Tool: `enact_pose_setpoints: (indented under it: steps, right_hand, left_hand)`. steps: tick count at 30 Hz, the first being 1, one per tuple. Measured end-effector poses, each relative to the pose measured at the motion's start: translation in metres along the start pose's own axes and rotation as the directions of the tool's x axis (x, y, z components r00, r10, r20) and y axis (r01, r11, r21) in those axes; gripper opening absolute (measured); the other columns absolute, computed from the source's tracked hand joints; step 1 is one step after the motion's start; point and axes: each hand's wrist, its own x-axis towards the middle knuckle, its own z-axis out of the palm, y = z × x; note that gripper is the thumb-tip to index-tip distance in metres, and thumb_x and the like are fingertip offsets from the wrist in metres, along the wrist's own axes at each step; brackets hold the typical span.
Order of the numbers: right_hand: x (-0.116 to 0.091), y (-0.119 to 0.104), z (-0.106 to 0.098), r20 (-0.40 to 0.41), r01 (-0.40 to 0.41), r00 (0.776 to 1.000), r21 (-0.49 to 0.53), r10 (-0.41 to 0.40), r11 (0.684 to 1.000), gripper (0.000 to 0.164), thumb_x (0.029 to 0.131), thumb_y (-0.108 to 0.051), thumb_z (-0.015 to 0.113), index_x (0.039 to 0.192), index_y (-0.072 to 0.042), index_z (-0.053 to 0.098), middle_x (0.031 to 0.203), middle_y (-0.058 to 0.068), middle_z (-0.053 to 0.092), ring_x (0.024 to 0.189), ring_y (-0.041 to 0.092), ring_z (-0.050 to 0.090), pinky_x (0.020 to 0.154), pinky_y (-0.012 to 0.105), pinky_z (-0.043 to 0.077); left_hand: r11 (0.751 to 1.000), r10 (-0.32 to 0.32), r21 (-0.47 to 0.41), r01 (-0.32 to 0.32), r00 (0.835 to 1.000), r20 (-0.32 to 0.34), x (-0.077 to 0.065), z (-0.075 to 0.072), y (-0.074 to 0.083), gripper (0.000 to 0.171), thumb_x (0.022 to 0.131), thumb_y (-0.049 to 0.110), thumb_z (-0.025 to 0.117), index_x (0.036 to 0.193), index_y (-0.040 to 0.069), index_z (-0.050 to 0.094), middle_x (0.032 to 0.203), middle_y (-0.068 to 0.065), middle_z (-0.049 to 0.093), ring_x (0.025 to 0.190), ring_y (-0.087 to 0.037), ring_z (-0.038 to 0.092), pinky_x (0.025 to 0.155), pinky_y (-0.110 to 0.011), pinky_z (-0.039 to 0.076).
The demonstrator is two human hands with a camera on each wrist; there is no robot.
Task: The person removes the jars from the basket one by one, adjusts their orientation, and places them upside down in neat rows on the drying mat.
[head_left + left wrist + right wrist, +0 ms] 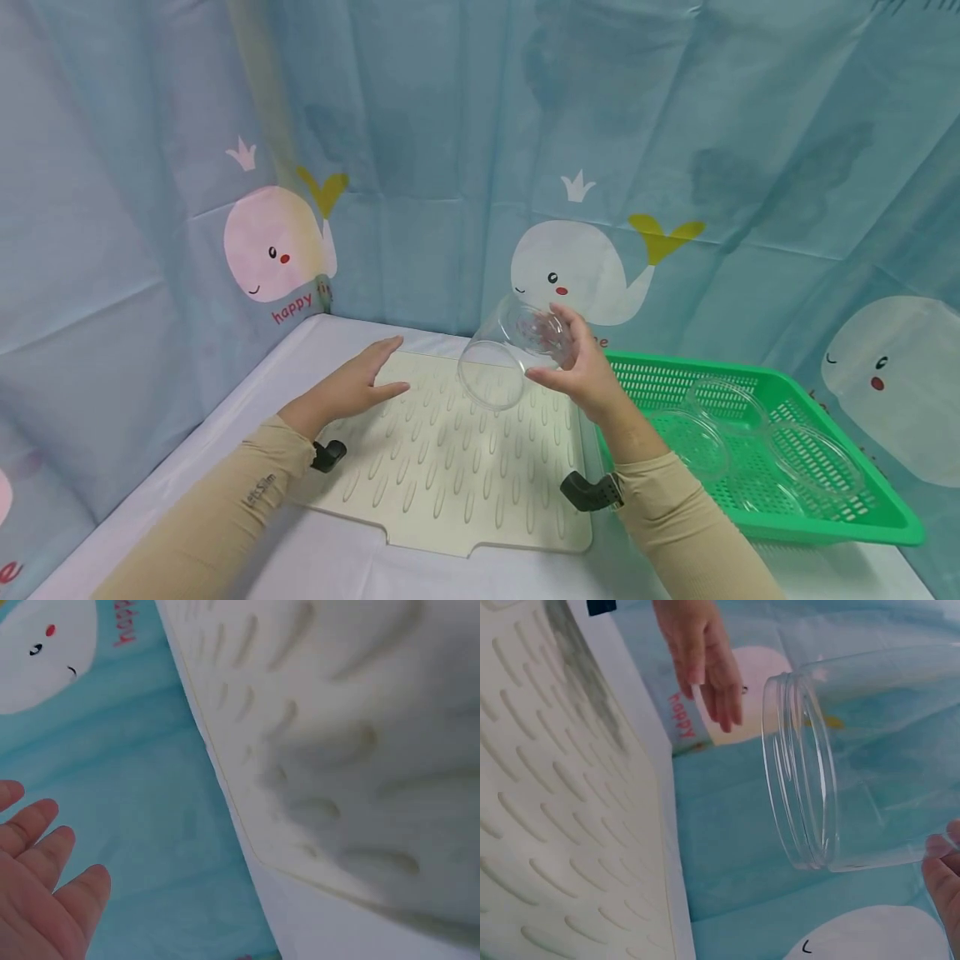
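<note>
A clear plastic jar [491, 354] with a threaded mouth is held in the air by my right hand [581, 367], fingers and thumb around its base end. It lies tilted on its side, its open mouth [795, 772] toward the left. My left hand [367, 379] is apart from the jar, over the left part of a cream ridged drying mat [450, 467]. Its fingers and thumb are spread, with nothing between them; the left wrist view shows the fingers [56, 855] extended.
A green plastic basket [885, 508] stands on the white-covered table at the right, with several clear round lids or containers [690, 442] in it. Behind the mat hangs a blue curtain [420, 167] printed with whales.
</note>
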Motion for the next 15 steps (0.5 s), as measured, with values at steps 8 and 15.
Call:
enact_pose_setpoints:
  steps: [8,15]
  right_hand:
    - [0.001,0.003,-0.001,0.019,0.019,1.000,-0.008,-0.019,1.000,0.095,0.075,-0.016,0.076,0.145,-0.009,0.013,0.148,0.007,0.021,0.134,0.021,0.029,0.107,0.031,0.028]
    - [0.001,0.004,-0.001,0.025,0.018,1.000,-0.027,-0.018,0.999,0.094,0.074,-0.015,0.076,0.145,-0.009,0.014,0.147,0.006,0.023,0.133,0.020,0.030,0.108,0.031,0.027]
  left_hand:
    - [0.990,-0.033,0.141,0.030,0.999,0.018,-0.006,-0.001,-0.037,0.083,0.088,0.044,0.056,0.146,0.002,0.013,0.150,-0.019,0.015,0.138,-0.036,0.011,0.109,-0.053,0.011]
    - [0.969,-0.066,0.242,0.057,0.997,0.026,-0.012,-0.003,-0.066,0.083,0.089,0.046,0.054,0.143,-0.005,0.016,0.148,-0.024,0.018,0.136,-0.041,0.011,0.106,-0.059,0.010]
